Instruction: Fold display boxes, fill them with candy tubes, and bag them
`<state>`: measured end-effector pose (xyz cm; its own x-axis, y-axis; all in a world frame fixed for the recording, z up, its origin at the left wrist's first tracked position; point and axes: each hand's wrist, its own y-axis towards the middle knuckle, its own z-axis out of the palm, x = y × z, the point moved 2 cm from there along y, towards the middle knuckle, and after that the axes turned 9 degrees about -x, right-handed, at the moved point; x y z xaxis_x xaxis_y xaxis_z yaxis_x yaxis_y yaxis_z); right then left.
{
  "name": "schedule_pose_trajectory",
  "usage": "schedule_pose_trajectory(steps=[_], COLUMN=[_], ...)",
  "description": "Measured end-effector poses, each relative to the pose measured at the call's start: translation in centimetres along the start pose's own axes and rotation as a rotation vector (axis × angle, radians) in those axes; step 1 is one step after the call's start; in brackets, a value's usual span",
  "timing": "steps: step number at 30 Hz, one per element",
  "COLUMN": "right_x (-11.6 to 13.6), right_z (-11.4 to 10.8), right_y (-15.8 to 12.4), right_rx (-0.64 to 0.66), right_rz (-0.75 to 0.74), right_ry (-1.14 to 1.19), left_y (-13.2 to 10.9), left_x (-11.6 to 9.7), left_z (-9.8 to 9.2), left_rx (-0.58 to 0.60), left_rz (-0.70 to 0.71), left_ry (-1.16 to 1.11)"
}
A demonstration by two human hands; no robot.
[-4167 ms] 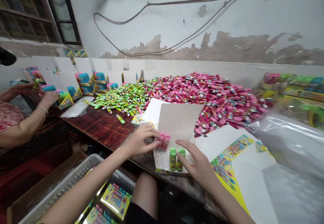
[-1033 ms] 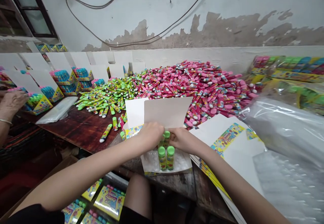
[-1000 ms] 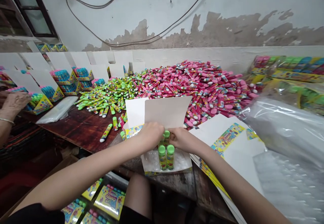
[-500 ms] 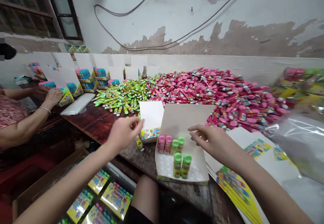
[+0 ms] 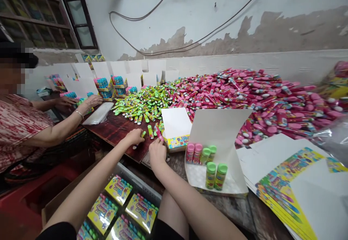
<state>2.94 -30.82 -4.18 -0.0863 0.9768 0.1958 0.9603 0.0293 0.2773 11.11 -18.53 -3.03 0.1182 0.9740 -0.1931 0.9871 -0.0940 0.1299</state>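
Note:
My left hand (image 5: 136, 137) is closed around a green-capped candy tube (image 5: 143, 134) above the table's front edge. To its right, my right hand (image 5: 158, 151) has its fingers closed at the near end of a pink candy tube (image 5: 158, 130); the fingertips are partly hidden. A green candy tube (image 5: 150, 131) lies between the hands, just beyond them. Right of my right hand stands an open display box (image 5: 231, 182) with a raised white back flap. Several pink- and green-capped tubes (image 5: 210, 175) stand upright in it. A second white-flapped box (image 5: 178, 141) sits behind.
Piles of green tubes (image 5: 144, 104) and pink tubes (image 5: 217, 91) cover the back of the table. Flat printed cartons (image 5: 288, 185) lie at right. Below, a grey crate (image 5: 146, 182) holds packed boxes. A co-worker (image 5: 54, 131) handles filled boxes at left, near plastic bags (image 5: 99, 114).
Both hands have moved from around the open box to the loose tubes at its left. My left hand now holds a green-capped tube, my right a pink one. The view has shifted left.

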Motion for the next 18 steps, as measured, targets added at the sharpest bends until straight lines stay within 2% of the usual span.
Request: schedule_pose_trajectory(steps=[4,6,8,10,12,13,15,16,18], right_x=[0.0,0.2,-0.1,-1.5,-4.3,-6.2,-10.5,-12.9,-17.1], right_z=[0.4,-0.2,-1.6,-4.3,-8.1,-10.4,-15.0,-17.1,-20.3], right_y=[0.6,0.2,-1.0,-3.0,-5.3,-6.4,-8.0,-8.3,-8.1], right_rx=[0.03,0.05,0.064,0.061,0.028,-0.02,-0.081,-0.141,-0.237], right_rz=[0.029,0.032,0.014,-0.024,-0.069,-0.092,-0.112,-0.094,-0.086], right_ry=[0.019,0.049,0.095,0.149,0.237,0.387,0.636,0.677,0.591], left_y=[-1.9,-3.5,-5.1,-6.7,-7.9,-8.3,-9.0,-9.1,-9.1], left_x=[0.4,-0.2,-1.6,-3.8,-6.6,-8.1,-11.4,-13.0,-16.0], left_z=[-2.7,-4.3,-6.1,-7.9,-9.4,-9.9,-10.3,-10.1,-9.2], left_rx=[0.042,0.058,0.047,0.0,-0.055,-0.077,-0.088,-0.088,-0.101], left_rz=[0.134,0.172,0.173,0.176,0.225,0.264,0.356,0.403,0.489], left_ry=[-0.186,-0.371,-0.58,-0.73,-0.775,-0.784,-0.785,-0.777,-0.729])
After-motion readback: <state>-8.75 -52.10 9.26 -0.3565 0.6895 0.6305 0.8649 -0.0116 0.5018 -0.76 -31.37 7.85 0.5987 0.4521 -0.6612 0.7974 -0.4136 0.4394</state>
